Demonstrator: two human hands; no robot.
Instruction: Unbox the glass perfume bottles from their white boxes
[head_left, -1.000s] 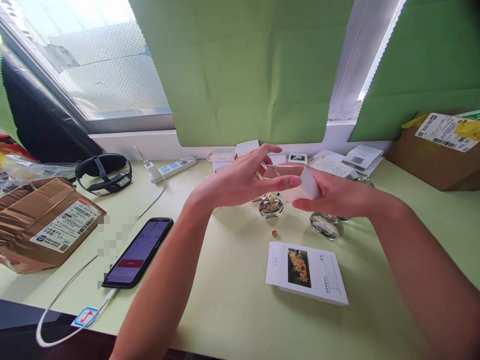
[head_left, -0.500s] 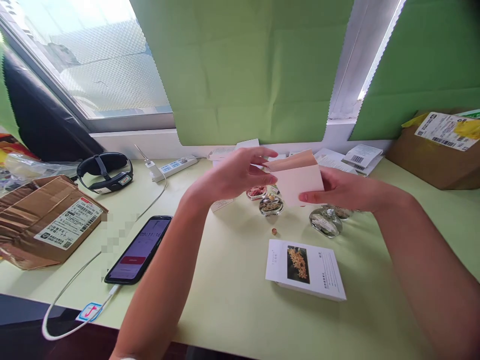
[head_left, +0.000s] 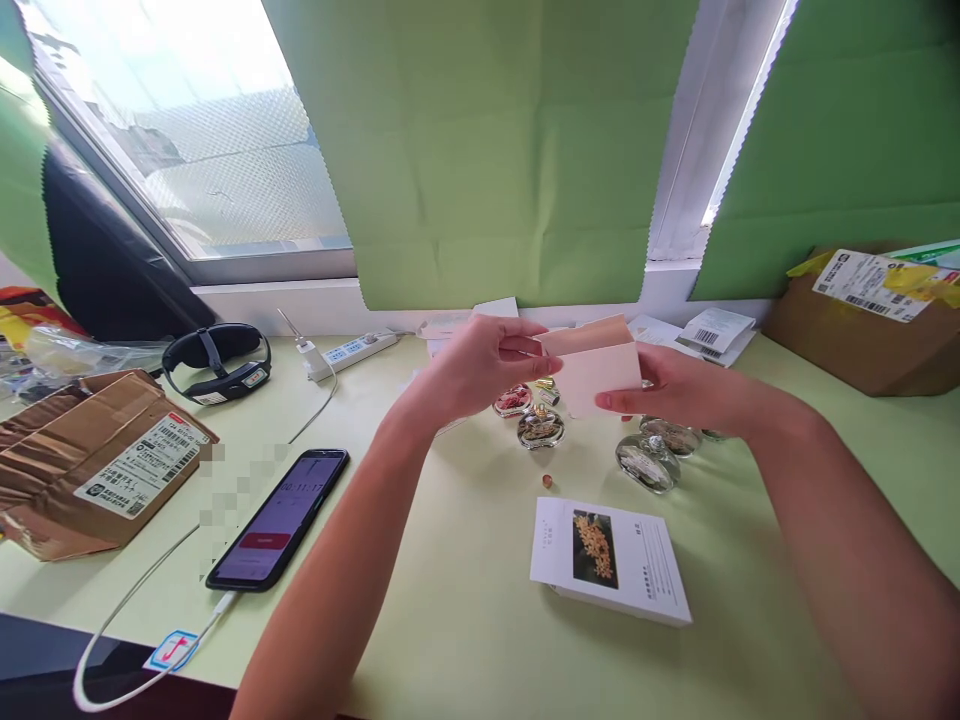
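Both hands hold a pale pink folded card (head_left: 598, 378) above the table, with a tan inner face showing along its top. My left hand (head_left: 499, 360) pinches its left edge between thumb and fingers. The right side is gripped by my right hand (head_left: 675, 388), thumb on the front and fingers behind. Beneath and behind the card stand small glass bottles, among them one with a gold top (head_left: 541, 430), one with red contents (head_left: 513, 400) and a clear one (head_left: 647, 464). A small copper-coloured cap (head_left: 547, 481) lies in front of them. Nearer me is a white box with a flower picture (head_left: 611, 560).
On the left lie a phone (head_left: 277, 520) on a white cable, a torn cardboard box (head_left: 97, 460), a black headset (head_left: 217, 365) and a power strip (head_left: 360, 350). Papers (head_left: 716, 322) and another cardboard box (head_left: 855, 335) are at the back right. Green curtains (head_left: 495, 150) hang behind.
The view has tilted up slightly, so the table things appear lower. Both hands keep their hold on the card, with the left fingers shifted slightly at its edge.
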